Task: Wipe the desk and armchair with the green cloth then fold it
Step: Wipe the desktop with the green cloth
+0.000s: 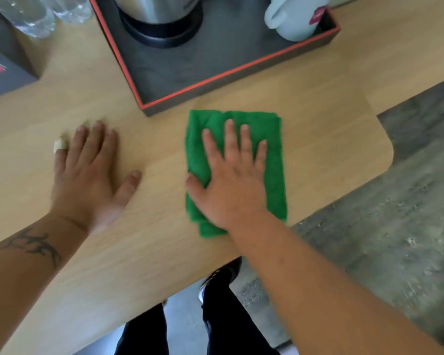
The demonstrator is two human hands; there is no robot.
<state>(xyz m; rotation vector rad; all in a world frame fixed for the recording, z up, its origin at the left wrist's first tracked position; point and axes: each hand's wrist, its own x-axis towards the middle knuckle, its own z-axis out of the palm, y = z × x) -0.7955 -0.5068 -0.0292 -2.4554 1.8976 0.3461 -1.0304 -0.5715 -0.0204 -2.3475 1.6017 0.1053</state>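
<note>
Wooden desk (318,139) (grey floor beyond): right hand (231,185) flat on green cloth (272,149), left hand (87,178) flat, empty.

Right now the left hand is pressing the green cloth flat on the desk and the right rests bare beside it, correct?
Hands are swapped. In the head view the right hand presses the green cloth flat on the desk; the left hand rests bare beside it.

A mottled grey floor (395,213) lies beyond the rounded corner, evenly lit by soft light.
</note>
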